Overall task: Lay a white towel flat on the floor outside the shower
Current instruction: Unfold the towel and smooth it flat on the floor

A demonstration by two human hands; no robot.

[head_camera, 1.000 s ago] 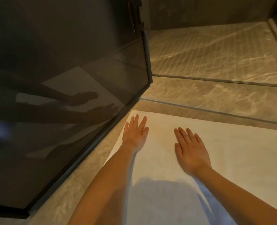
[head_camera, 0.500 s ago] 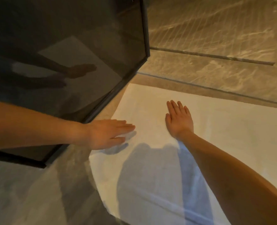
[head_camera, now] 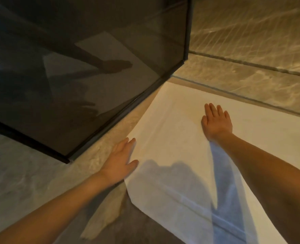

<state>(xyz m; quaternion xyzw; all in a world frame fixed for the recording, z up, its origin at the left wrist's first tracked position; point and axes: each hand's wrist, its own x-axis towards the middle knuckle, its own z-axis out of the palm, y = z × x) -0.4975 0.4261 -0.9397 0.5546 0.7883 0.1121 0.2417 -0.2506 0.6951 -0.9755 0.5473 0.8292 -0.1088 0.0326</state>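
A white towel (head_camera: pixel 181 138) lies spread on the marble floor just outside the shower threshold. My right hand (head_camera: pixel 216 121) presses flat on its upper middle, fingers straight and pointing away from me. Fingers straight, my left hand (head_camera: pixel 121 161) rests at the towel's left edge, partly on the bare floor. The towel's near left corner shows a slight fold line, and my arms' shadows fall across its lower part.
A dark glass shower panel (head_camera: pixel 75 76) with a black frame stands at the left, its corner post (head_camera: pixel 187 32) close to the towel's far left corner. The shower floor (head_camera: pixel 251 32) and a stone threshold strip (head_camera: pixel 242 81) lie beyond.
My left hand has slid from the towel's upper left down to its left edge. The right hand stays pressed flat; the view has tilted left and down.
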